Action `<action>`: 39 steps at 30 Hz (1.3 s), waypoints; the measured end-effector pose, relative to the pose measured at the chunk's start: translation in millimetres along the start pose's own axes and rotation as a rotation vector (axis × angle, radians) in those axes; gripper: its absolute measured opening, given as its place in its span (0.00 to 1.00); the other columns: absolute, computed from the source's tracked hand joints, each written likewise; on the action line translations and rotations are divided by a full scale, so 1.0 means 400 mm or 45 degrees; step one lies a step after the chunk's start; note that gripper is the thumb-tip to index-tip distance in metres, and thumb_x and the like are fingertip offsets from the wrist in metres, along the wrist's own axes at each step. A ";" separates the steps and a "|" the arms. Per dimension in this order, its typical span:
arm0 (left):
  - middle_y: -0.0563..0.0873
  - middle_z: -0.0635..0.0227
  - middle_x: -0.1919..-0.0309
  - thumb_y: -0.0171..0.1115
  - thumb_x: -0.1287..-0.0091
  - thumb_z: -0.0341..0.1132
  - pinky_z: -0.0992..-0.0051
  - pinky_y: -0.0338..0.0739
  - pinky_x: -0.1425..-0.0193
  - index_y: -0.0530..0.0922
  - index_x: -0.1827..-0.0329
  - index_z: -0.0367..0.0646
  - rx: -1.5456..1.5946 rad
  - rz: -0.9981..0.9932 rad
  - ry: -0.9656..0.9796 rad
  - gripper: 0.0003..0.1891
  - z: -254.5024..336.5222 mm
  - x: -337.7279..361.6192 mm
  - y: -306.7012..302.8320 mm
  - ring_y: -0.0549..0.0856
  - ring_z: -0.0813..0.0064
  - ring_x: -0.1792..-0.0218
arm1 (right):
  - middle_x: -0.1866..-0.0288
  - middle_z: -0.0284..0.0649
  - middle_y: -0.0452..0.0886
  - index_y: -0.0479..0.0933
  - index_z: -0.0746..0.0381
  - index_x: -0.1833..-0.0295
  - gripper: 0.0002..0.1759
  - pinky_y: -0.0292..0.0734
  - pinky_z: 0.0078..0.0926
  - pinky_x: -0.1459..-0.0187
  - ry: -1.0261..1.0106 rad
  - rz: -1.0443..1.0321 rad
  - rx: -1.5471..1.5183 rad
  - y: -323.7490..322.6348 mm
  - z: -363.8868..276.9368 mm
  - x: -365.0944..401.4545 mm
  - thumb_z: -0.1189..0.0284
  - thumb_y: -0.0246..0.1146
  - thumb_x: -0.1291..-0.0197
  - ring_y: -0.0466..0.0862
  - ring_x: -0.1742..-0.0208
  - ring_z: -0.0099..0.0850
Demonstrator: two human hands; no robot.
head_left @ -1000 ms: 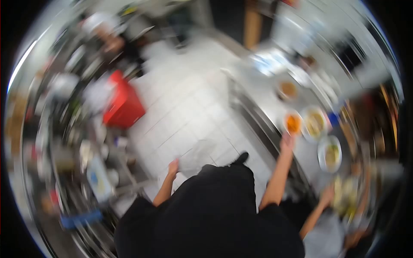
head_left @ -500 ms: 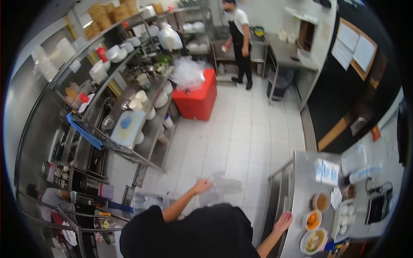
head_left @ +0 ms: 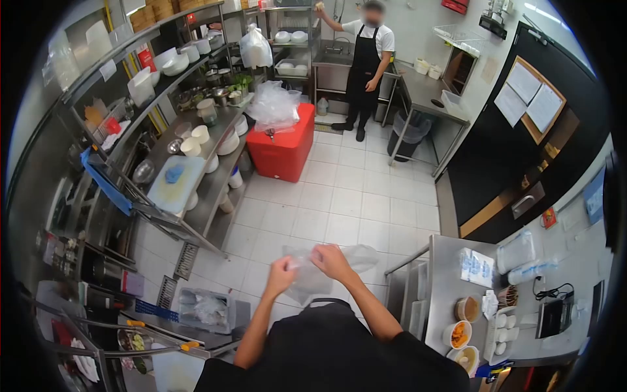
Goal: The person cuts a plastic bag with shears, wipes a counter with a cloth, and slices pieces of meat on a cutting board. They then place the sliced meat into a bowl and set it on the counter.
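Left hand: the left hand (head_left: 281, 275) has its fingers closed in a narrow grip on one side of a clear plastic bag (head_left: 309, 282); exact finger placement is too small to tell.
Right hand: the right hand (head_left: 332, 262) sits just beside it, also closed narrowly on the film; an uneven pull between the two could split it.
Clear plastic bag: above the floor, in front of the body, its loose end spread past the right hand; thin, slack film could slip from the fingers or cling shut.
Orange-food bowl: the orange-food bowl (head_left: 460, 334) stands on the steel counter (head_left: 441, 264) near its edge; a wide swing of the right elbow could knock it.
Grey tub: the grey tub (head_left: 231, 313) lies to the left; a careless sidestep could hit it.
Floor grate: the floor grate (head_left: 186, 260) could catch a shoe.
Red cooler: the red cooler (head_left: 279, 158) carries piled plastic (head_left: 273, 108), which could slide off if bumped.
Co-worker: the co-worker (head_left: 367, 68) stands well apart by the sink (head_left: 333, 59), so collision looks unlikely.
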State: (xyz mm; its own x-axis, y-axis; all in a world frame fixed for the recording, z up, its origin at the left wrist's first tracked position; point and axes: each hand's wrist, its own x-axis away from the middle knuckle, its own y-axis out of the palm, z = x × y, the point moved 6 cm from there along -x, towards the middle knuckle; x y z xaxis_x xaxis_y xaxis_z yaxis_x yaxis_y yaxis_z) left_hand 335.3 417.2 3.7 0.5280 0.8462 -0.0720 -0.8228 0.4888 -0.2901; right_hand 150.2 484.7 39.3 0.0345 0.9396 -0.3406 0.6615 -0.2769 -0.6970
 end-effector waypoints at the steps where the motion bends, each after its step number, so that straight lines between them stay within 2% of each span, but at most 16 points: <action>1: 0.77 0.65 0.81 0.60 0.42 0.29 0.66 0.68 0.72 0.75 0.73 0.38 -0.091 0.033 0.002 0.05 0.020 0.022 -0.030 0.75 0.77 0.76 | 0.68 0.43 0.83 0.77 0.60 0.56 0.07 0.77 0.42 0.57 -0.037 0.025 0.016 -0.004 -0.013 -0.029 0.72 0.66 0.37 0.84 0.62 0.46; 6: 0.83 0.45 0.77 0.58 0.30 0.34 0.50 0.74 0.67 0.79 0.73 0.39 -0.877 0.500 0.006 0.12 -0.058 0.078 -0.213 0.81 0.42 0.75 | 0.63 0.52 0.85 0.76 0.55 0.50 0.07 0.78 0.53 0.57 -0.028 0.200 0.015 -0.126 0.041 -0.159 0.73 0.58 0.31 0.86 0.59 0.50; 8: 0.85 0.44 0.68 0.57 0.27 0.35 0.47 0.76 0.63 0.80 0.63 0.35 -1.023 0.677 0.009 0.11 -0.064 0.080 -0.347 0.84 0.41 0.66 | 0.60 0.49 0.86 0.76 0.56 0.49 0.08 0.80 0.47 0.56 0.276 0.209 0.358 -0.226 0.119 -0.233 0.72 0.54 0.29 0.87 0.58 0.49; 10: 0.85 0.45 0.66 0.56 0.26 0.32 0.48 0.76 0.62 0.78 0.61 0.38 -1.077 0.892 0.010 0.07 0.026 0.102 -0.473 0.83 0.40 0.63 | 0.70 0.45 0.82 0.78 0.58 0.50 0.07 0.76 0.40 0.67 -0.064 0.603 0.325 -0.376 0.109 -0.264 0.75 0.60 0.32 0.83 0.71 0.44; 13: 0.82 0.52 0.74 0.61 0.33 0.30 0.56 0.75 0.65 0.75 0.62 0.41 -1.055 1.050 -0.057 0.04 0.091 0.121 -0.649 0.84 0.48 0.69 | 0.79 0.37 0.66 0.80 0.58 0.47 0.14 0.69 0.32 0.72 0.010 0.685 0.254 -0.532 0.063 -0.284 0.75 0.70 0.37 0.69 0.79 0.31; 17: 0.84 0.61 0.71 0.64 0.34 0.28 0.63 0.79 0.62 0.79 0.57 0.43 -0.942 1.093 0.107 0.05 0.255 0.108 -0.710 0.86 0.62 0.68 | 0.76 0.40 0.77 0.82 0.60 0.47 0.12 0.73 0.30 0.67 0.243 0.586 0.252 -0.583 0.125 -0.302 0.67 0.67 0.32 0.76 0.75 0.29; 22: 0.88 0.64 0.60 0.60 0.29 0.27 0.68 0.83 0.60 0.81 0.47 0.37 0.098 0.890 -0.051 0.11 0.128 -0.068 -0.885 0.87 0.72 0.65 | 0.58 0.59 0.87 0.88 0.61 0.57 0.19 0.81 0.42 0.50 0.119 0.013 0.170 -0.391 0.249 -0.396 0.57 0.62 0.29 0.88 0.55 0.55; 24: 0.88 0.60 0.58 0.60 0.30 0.30 0.66 0.81 0.58 0.82 0.48 0.36 -0.694 1.082 0.302 0.11 0.346 -0.105 -0.971 0.86 0.66 0.64 | 0.57 0.58 0.87 0.87 0.63 0.54 0.18 0.80 0.43 0.50 -0.021 0.356 0.138 -0.441 0.221 -0.519 0.59 0.62 0.29 0.87 0.56 0.55; 26: 0.88 0.49 0.55 0.60 0.29 0.36 0.61 0.80 0.49 0.82 0.50 0.35 -0.962 1.596 0.775 0.13 0.813 0.031 -0.752 0.86 0.56 0.55 | 0.62 0.53 0.87 0.85 0.66 0.54 0.15 0.80 0.41 0.56 -0.176 0.945 0.006 -0.642 -0.061 -0.533 0.64 0.63 0.31 0.86 0.62 0.48; 28: 0.84 0.51 0.56 0.56 0.31 0.31 0.62 0.78 0.46 0.79 0.52 0.35 -1.174 1.944 1.467 0.10 0.968 0.147 -0.552 0.84 0.59 0.52 | 0.62 0.47 0.88 0.84 0.68 0.54 0.15 0.79 0.36 0.56 -0.378 1.268 -0.073 -0.745 -0.231 -0.492 0.67 0.61 0.29 0.86 0.62 0.41; 29: 0.84 0.50 0.54 0.57 0.32 0.30 0.60 0.77 0.43 0.80 0.51 0.35 -1.196 1.874 1.465 0.11 0.904 0.156 -0.484 0.84 0.58 0.50 | 0.62 0.48 0.87 0.82 0.69 0.57 0.14 0.78 0.36 0.59 -0.556 1.533 -0.138 -0.739 -0.260 -0.467 0.67 0.60 0.29 0.85 0.64 0.42; 31: 0.85 0.49 0.50 0.57 0.33 0.27 0.57 0.75 0.36 0.81 0.48 0.37 -1.072 1.364 0.944 0.12 0.536 0.067 -0.350 0.83 0.54 0.45 | 0.63 0.52 0.85 0.80 0.68 0.61 0.14 0.77 0.42 0.62 -0.222 0.732 1.870 -0.388 0.104 -0.556 0.67 0.58 0.30 0.84 0.65 0.46; 34: 0.85 0.48 0.42 0.57 0.32 0.26 0.58 0.74 0.30 0.82 0.43 0.38 -1.084 0.214 -0.290 0.15 -0.307 0.222 -0.054 0.81 0.51 0.36 | 0.55 0.53 0.86 0.82 0.66 0.54 0.15 0.77 0.45 0.52 0.121 -0.231 0.947 0.094 0.950 -0.114 0.66 0.56 0.31 0.84 0.55 0.48; 35: 0.85 0.49 0.42 0.57 0.31 0.26 0.56 0.74 0.31 0.82 0.44 0.38 -0.805 0.420 -0.201 0.14 -0.606 0.403 0.038 0.81 0.50 0.37 | 0.52 0.54 0.86 0.83 0.66 0.51 0.16 0.77 0.46 0.48 0.273 -0.349 0.829 0.203 1.118 0.131 0.66 0.56 0.31 0.84 0.52 0.48; 37: 0.85 0.48 0.45 0.56 0.29 0.30 0.55 0.74 0.33 0.80 0.43 0.38 -0.567 0.400 -0.695 0.14 -0.504 0.625 0.086 0.82 0.47 0.39 | 0.46 0.55 0.86 0.84 0.65 0.46 0.19 0.77 0.48 0.42 0.591 -0.507 0.734 0.361 1.312 0.545 0.65 0.55 0.31 0.85 0.45 0.49; 39: 0.85 0.46 0.45 0.55 0.27 0.33 0.55 0.74 0.33 0.80 0.43 0.37 -0.626 0.607 -0.560 0.15 -0.537 0.677 0.032 0.81 0.46 0.39 | 0.44 0.56 0.86 0.84 0.65 0.44 0.21 0.76 0.50 0.38 0.659 -0.521 0.646 0.390 1.300 0.704 0.63 0.55 0.30 0.84 0.42 0.51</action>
State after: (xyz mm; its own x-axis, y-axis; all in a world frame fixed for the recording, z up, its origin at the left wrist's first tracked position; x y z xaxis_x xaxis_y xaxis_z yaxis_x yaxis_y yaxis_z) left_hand 512.9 606.9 -224.6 -0.0708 0.9958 0.0580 -0.6978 -0.0079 -0.7163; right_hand -126.4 601.5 -493.8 0.2867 0.9252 0.2485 0.2829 0.1661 -0.9447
